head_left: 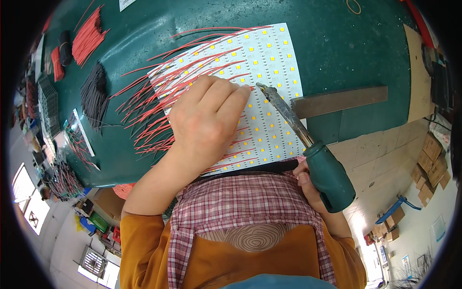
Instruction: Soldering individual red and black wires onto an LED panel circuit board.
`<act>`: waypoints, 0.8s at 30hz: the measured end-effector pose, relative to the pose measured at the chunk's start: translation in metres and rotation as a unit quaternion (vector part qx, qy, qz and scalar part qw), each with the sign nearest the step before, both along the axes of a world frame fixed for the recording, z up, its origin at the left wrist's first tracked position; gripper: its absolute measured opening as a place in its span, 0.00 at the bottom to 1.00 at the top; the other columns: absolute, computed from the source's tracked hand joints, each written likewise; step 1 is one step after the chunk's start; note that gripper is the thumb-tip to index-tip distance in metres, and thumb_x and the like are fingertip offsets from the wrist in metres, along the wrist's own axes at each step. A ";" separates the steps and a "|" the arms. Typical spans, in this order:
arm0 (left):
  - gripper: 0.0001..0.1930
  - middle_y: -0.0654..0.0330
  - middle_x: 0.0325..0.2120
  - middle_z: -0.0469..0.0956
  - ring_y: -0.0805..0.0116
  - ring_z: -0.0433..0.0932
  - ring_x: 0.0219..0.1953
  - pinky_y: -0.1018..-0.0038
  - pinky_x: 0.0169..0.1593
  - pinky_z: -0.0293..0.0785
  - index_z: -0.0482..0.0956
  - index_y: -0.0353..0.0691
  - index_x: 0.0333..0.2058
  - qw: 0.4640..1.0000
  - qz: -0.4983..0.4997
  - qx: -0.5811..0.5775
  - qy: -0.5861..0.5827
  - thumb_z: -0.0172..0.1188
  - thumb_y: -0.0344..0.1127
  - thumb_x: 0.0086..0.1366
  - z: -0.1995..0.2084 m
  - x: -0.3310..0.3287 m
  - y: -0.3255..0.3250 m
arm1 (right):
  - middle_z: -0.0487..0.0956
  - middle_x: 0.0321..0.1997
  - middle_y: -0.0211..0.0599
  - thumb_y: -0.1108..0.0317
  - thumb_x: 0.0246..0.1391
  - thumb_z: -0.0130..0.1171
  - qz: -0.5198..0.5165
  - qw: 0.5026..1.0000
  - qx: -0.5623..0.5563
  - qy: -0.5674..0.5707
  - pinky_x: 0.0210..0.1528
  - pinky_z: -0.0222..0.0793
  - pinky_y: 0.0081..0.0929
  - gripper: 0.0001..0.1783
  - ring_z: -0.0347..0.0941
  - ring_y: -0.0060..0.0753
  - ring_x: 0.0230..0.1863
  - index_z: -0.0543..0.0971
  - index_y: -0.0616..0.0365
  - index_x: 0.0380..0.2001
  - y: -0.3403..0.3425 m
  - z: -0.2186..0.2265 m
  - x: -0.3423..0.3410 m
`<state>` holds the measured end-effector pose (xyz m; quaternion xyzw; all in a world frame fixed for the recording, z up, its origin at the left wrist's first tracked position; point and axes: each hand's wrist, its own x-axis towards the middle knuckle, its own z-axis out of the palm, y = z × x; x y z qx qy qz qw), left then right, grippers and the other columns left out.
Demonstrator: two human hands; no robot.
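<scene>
A white LED board [283, 53] with rows of yellow chips lies on the green table, red and black wires attached and trailing leftward. My left hand [207, 113] rests over the board's middle, thumb and forefinger pinched on a red wire [252, 88]. Part of that wire is hidden under the hand. My right hand [310, 185] grips a soldering iron [329, 178] by its dark green handle, near the board's lower right corner. The iron's tip points up and left, just right of the pinched wire end; whether they touch I cannot tell.
A grey-brown bar [344, 100] lies against the board's right edge. Bundles of red wires [89, 39] and black wires [95, 91] sit at the left. A smaller wired board [82, 139] is near the left edge. A rubber band [353, 6] lies far right.
</scene>
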<state>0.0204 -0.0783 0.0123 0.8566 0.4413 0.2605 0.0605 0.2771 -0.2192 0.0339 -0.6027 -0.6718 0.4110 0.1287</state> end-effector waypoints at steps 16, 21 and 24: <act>0.11 0.66 0.26 0.74 0.68 0.76 0.31 0.74 0.25 0.71 0.82 0.42 0.32 0.999 0.000 0.026 0.025 0.64 0.30 0.47 -0.004 0.003 -0.001 | 0.83 0.31 0.33 0.69 0.46 0.70 -0.090 0.983 -0.081 0.136 0.37 0.77 0.30 0.15 0.82 0.34 0.32 0.81 0.56 0.40 0.000 -0.007 0.005; 0.11 0.66 0.27 0.75 0.67 0.76 0.31 0.73 0.26 0.71 0.82 0.42 0.32 0.999 0.006 0.017 0.047 0.63 0.29 0.46 -0.001 0.005 -0.001 | 0.85 0.31 0.33 0.71 0.48 0.69 -0.162 0.975 -0.086 0.122 0.37 0.77 0.30 0.12 0.83 0.33 0.33 0.82 0.55 0.38 -0.003 -0.003 -0.004; 0.13 0.64 0.28 0.76 0.65 0.76 0.32 0.72 0.29 0.73 0.82 0.41 0.33 1.000 -0.003 0.023 -0.007 0.63 0.28 0.44 0.000 0.004 0.004 | 0.81 0.31 0.31 0.70 0.54 0.64 -0.078 0.995 -0.032 0.057 0.37 0.74 0.26 0.08 0.77 0.26 0.31 0.81 0.58 0.38 -0.002 -0.002 -0.002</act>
